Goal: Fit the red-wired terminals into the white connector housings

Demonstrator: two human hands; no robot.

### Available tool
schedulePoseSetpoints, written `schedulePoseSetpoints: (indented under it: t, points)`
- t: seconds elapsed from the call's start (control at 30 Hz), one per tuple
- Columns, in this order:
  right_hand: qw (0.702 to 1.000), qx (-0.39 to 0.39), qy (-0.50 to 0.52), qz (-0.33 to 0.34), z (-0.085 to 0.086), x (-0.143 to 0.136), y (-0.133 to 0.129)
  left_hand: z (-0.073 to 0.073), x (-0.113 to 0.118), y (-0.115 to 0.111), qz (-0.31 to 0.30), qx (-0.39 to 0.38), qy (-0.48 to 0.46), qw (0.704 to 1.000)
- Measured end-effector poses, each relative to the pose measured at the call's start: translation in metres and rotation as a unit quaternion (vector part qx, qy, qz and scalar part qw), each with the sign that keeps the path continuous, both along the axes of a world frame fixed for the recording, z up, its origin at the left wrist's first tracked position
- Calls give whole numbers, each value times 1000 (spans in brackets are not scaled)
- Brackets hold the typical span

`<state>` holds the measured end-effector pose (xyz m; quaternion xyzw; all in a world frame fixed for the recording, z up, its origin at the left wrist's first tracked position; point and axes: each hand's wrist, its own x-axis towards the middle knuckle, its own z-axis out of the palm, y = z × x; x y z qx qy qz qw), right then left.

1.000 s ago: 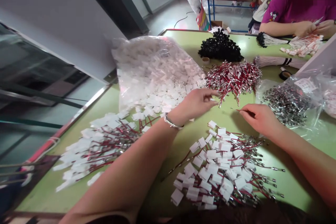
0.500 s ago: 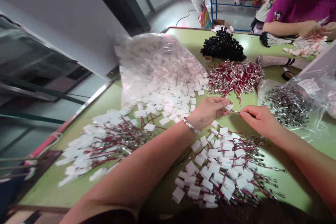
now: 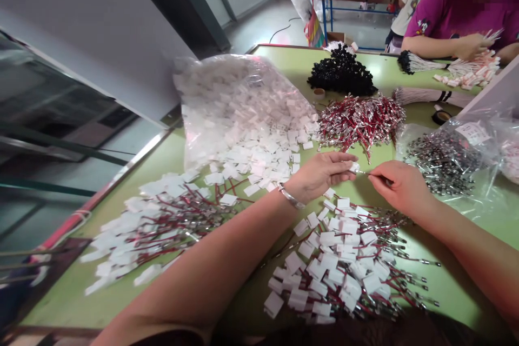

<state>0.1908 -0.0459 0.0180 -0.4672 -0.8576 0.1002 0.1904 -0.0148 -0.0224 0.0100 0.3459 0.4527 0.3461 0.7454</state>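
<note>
My left hand (image 3: 324, 174) grips a small white connector housing (image 3: 354, 167) between thumb and fingers. Right of it, my right hand (image 3: 396, 184) pinches a short wire with a metal terminal (image 3: 365, 173), whose tip is at the housing; whether it sits inside I cannot tell. Just beyond both hands lies a heap of red wires with metal terminals (image 3: 360, 121). Beneath them, closer to my body, is a pile of white housings with red wires attached (image 3: 338, 254).
A clear plastic bag (image 3: 219, 92) spills loose white housings at the left back. More wired housings (image 3: 154, 227) lie at left. At right is a bag of dark metal parts (image 3: 441, 162). Black connectors (image 3: 343, 73) are heaped behind. A person in purple (image 3: 441, 11) works across the table.
My left hand's fingers have straightened and spread a little around the housing. My right hand stays close with the wire. The co-worker's hands have moved apart.
</note>
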Motion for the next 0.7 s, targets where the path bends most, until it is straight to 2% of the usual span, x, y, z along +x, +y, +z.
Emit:
schedulePoseSetpoints:
  t: [0.13,0.3,0.47,0.53,0.7]
  points:
    - [1000,-4,-24,2,-1,0,0,2,1,0,15,13,5,1000]
    - [999,-24,0,-26,-2,-1,-1,5,2,-3,-24,49,50,997]
    - [988,92,-114,-44,-3,-6,-5,4,8,-7,-9,110,109,988]
    - [985,108,-131,-44,-3,-7,-7,2,10,-8,-3,112,114,987]
    - [996,28,-54,-65,-4,-10,-7,-1,14,-8,-12,93,94,991]
